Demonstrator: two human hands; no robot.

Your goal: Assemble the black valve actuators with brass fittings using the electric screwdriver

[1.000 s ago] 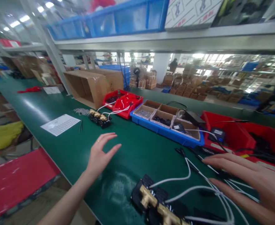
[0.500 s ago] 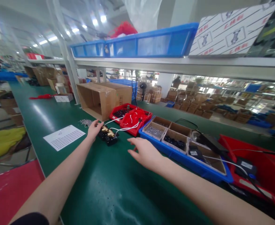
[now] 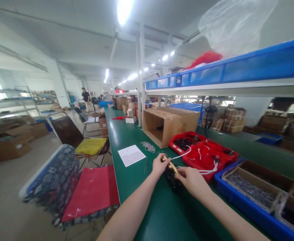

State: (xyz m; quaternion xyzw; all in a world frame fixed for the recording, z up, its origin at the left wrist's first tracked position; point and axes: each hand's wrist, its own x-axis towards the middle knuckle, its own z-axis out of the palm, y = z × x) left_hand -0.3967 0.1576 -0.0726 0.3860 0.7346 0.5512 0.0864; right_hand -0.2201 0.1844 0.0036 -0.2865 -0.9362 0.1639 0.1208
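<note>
A black and brass valve assembly [image 3: 171,171] with white wires lies on the green bench [image 3: 134,180]. My left hand [image 3: 159,164] is closed on its far end. My right hand [image 3: 190,180] is closed on its near end, fingers wrapped over the black body. The white wires [image 3: 187,155] run from it towards a red tray [image 3: 204,154]. Both arms reach forward from the bottom of the view.
A white perforated sheet [image 3: 131,155], a pile of small metal parts [image 3: 148,146] and an open cardboard box [image 3: 167,129] lie beyond. A blue tray [image 3: 259,194] with cardboard compartments sits at right. Chairs [image 3: 89,147] stand left of the bench. A person [image 3: 86,97] stands far off.
Both hands have reached forward to the far valve assembly and closed on it. My view has swung left and up, showing the aisle and the chairs.
</note>
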